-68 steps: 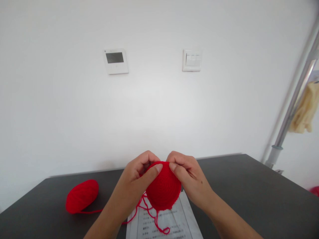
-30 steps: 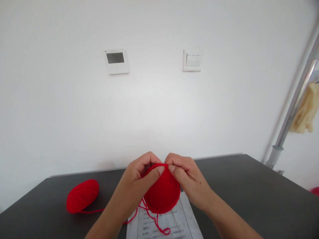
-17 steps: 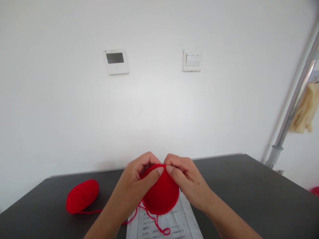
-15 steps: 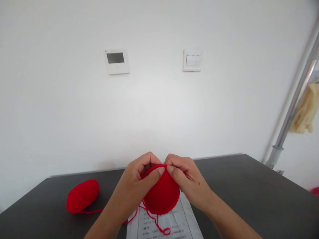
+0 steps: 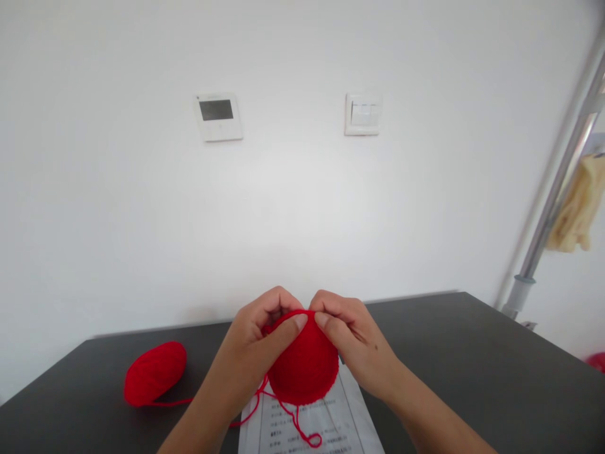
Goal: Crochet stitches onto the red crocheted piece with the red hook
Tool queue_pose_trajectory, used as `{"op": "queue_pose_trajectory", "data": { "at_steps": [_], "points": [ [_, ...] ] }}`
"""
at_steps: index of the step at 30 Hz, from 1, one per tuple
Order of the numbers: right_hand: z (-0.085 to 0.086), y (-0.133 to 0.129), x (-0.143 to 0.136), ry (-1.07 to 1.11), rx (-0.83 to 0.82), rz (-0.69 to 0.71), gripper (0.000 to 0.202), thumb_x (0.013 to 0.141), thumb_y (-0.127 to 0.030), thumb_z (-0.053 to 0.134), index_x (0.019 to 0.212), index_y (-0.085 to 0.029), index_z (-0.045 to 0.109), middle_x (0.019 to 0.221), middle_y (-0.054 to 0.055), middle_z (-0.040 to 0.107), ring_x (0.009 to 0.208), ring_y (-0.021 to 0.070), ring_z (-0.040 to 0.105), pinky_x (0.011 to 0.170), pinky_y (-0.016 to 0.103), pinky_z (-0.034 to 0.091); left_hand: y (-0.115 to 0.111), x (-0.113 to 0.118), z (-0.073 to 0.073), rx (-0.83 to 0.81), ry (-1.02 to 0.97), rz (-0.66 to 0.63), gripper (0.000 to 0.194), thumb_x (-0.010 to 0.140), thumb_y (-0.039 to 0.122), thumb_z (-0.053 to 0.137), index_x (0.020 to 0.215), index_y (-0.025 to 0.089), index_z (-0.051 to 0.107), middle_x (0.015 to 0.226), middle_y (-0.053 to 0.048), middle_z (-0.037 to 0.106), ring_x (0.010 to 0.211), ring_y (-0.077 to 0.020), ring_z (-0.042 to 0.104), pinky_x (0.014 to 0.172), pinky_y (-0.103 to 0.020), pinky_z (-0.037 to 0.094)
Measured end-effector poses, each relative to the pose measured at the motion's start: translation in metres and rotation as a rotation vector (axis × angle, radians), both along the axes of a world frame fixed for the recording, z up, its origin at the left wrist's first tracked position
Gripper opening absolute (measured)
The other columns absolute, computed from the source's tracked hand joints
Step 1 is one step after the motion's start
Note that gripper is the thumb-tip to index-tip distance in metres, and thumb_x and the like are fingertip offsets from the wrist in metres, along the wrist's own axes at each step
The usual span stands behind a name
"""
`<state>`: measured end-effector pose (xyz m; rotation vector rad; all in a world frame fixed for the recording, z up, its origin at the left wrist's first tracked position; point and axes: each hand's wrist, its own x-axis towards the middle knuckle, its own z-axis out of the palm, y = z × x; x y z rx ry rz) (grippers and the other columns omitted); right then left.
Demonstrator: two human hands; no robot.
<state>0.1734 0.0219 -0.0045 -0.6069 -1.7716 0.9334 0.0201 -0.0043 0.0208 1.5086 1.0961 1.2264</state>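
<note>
Both hands pinch the upper rim of a round red crocheted piece (image 5: 305, 369), cupped like a shallow bowl. My left hand (image 5: 258, 334) is closed on the rim's upper left, thumb on the near face and fingers curled behind. Just to the right, my right hand (image 5: 352, 331) grips the top edge the same way. A loose red yarn strand (image 5: 295, 422) hangs below the piece and ends in a small loop. From the red yarn ball (image 5: 155, 373) at the left, a strand runs behind my left forearm. No hook shows.
A printed sheet (image 5: 312, 429) lies under the hands on the dark table (image 5: 435, 366). The white wall behind carries a panel with a screen (image 5: 218, 117) and a light switch (image 5: 362, 114). At the right stand a metal pole (image 5: 551, 208) and a hanging yellow cloth (image 5: 576, 205).
My left thumb has moved slightly left along the rim, leaving a wider gap between the two thumbs. The whole view has shifted a little.
</note>
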Motion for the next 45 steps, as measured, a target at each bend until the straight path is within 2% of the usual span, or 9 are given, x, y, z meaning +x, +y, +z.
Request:
{"op": "queue_pose_trajectory", "data": {
  "at_steps": [15, 19, 25, 31, 37, 45],
  "points": [
    [0.0000, 0.0000, -0.0010, 0.017, 0.019, -0.009, 0.021, 0.082, -0.016, 0.039, 0.062, -0.018, 0.045, 0.055, -0.007, 0.038, 0.048, 0.0067, 0.031, 0.047, 0.021, 0.027, 0.0048, -0.0050, -0.0021, -0.005, 0.063, -0.072, 0.017, 0.081, 0.031, 0.059, 0.070, 0.019, 0.054, 0.057, 0.006, 0.049, 0.050, -0.0084, 0.040, 0.047, -0.019, 0.030],
    [0.0010, 0.0001, -0.0006, 0.018, 0.022, 0.006, 0.021, 0.082, -0.016, 0.040, 0.062, -0.019, 0.045, 0.055, -0.007, 0.037, 0.048, 0.0070, 0.031, 0.047, 0.021, 0.027, 0.0046, -0.0043, -0.0020, -0.030, 0.017, -0.061, 0.016, 0.079, 0.031, 0.061, 0.070, 0.019, 0.055, 0.056, 0.006, 0.051, 0.050, -0.0083, 0.041, 0.047, -0.019, 0.029],
    [0.0007, 0.0019, -0.0003, 0.034, 0.047, 0.018, 0.020, 0.082, -0.016, 0.041, 0.063, -0.019, 0.045, 0.055, -0.006, 0.038, 0.048, 0.0073, 0.031, 0.045, 0.020, 0.027, 0.0043, -0.0041, -0.0013, -0.083, -0.071, -0.111, 0.017, 0.077, 0.031, 0.065, 0.069, 0.019, 0.056, 0.055, 0.006, 0.052, 0.049, -0.0075, 0.040, 0.047, -0.019, 0.027],
    [0.0010, 0.0011, 0.0001, 0.028, 0.043, 0.028, 0.021, 0.083, -0.017, 0.041, 0.063, -0.019, 0.045, 0.055, -0.006, 0.037, 0.049, 0.0079, 0.031, 0.045, 0.020, 0.027, 0.0031, -0.0046, 0.0004, -0.047, -0.044, -0.103, 0.017, 0.078, 0.031, 0.063, 0.069, 0.018, 0.056, 0.055, 0.006, 0.049, 0.049, -0.0079, 0.038, 0.048, -0.020, 0.027],
    [-0.0006, 0.0005, -0.0001, 0.032, 0.025, 0.024, 0.020, 0.083, -0.018, 0.042, 0.062, -0.019, 0.045, 0.055, -0.006, 0.037, 0.049, 0.0079, 0.032, 0.047, 0.021, 0.027, 0.0022, -0.0063, 0.0003, -0.015, 0.061, -0.088, 0.015, 0.081, 0.029, 0.060, 0.070, 0.019, 0.056, 0.057, 0.006, 0.050, 0.052, -0.0091, 0.040, 0.049, -0.020, 0.030],
    [-0.0015, 0.0025, -0.0034, 0.079, -0.050, 0.026, 0.020, 0.079, -0.018, 0.042, 0.060, -0.019, 0.045, 0.056, -0.005, 0.039, 0.053, 0.0095, 0.035, 0.050, 0.023, 0.028, 0.0026, -0.0050, -0.0009, -0.027, 0.007, -0.108, 0.014, 0.081, 0.029, 0.059, 0.071, 0.019, 0.056, 0.058, 0.006, 0.050, 0.051, -0.0085, 0.040, 0.047, -0.019, 0.029]
  ]
}}
